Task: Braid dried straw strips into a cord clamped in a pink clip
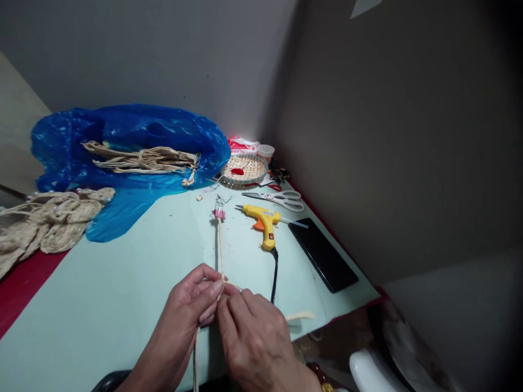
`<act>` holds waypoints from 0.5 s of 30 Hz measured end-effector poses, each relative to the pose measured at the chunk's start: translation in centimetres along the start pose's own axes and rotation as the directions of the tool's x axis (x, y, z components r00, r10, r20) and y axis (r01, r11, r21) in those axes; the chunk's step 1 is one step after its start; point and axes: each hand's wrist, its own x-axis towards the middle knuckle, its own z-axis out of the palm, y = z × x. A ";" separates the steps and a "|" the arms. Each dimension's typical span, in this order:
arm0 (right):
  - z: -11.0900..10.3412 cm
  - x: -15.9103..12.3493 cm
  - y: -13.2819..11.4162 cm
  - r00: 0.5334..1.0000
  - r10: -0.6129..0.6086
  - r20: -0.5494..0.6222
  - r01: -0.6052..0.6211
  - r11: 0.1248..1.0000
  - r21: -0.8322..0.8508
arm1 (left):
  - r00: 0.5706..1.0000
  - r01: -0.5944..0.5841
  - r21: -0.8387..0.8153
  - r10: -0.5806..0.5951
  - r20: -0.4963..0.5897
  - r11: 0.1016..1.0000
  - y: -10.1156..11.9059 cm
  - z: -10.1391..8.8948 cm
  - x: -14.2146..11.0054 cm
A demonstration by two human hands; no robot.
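My left hand [192, 305] and my right hand [255, 337] meet over the near edge of the pale green table [122, 305]. Both pinch thin tan raffia strands [221, 250] at one spot. The strands run away from my fingers to a pink binder clip [219, 213] lying further back on the table. Loose ends hang down below my left hand and trail out to the right of my right hand.
A yellow glue gun [265, 222] with a black cord, white scissors [281, 199] and a black phone [322, 253] lie to the right. A round woven tray [244, 169] sits at the back. A raffia bundle [143, 159] rests on a blue plastic bag [126, 136]; woven pieces [49, 223] lie left.
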 end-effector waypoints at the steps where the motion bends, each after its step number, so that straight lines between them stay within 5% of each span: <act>1: -0.5 0.2 0.1 1.000 0.006 0.010 -0.006 1.000 0.024 | 1.000 -0.007 0.012 0.007 -0.011 1.000 -0.1 -0.1 0.1; 5: -3.0 1.7 1.6 0.971 0.213 0.104 -0.233 0.941 0.245 | 0.998 -0.056 0.086 0.059 -0.035 0.995 -0.1 -0.4 0.0; 7: -3.6 2.5 2.6 0.911 0.299 0.282 -0.396 0.825 0.403 | 0.997 -0.053 0.113 0.059 -0.052 0.992 0.0 -0.4 -0.2; 10: -3.1 3.1 3.4 0.807 0.237 0.542 -0.545 0.651 0.528 | 0.996 -0.040 0.116 0.049 -0.075 0.992 0.3 -0.3 -0.4; 15: -1.4 3.0 3.3 0.754 0.255 0.606 -0.627 0.554 0.547 | 0.994 -0.066 0.171 0.080 -0.077 0.983 0.4 -0.7 -0.3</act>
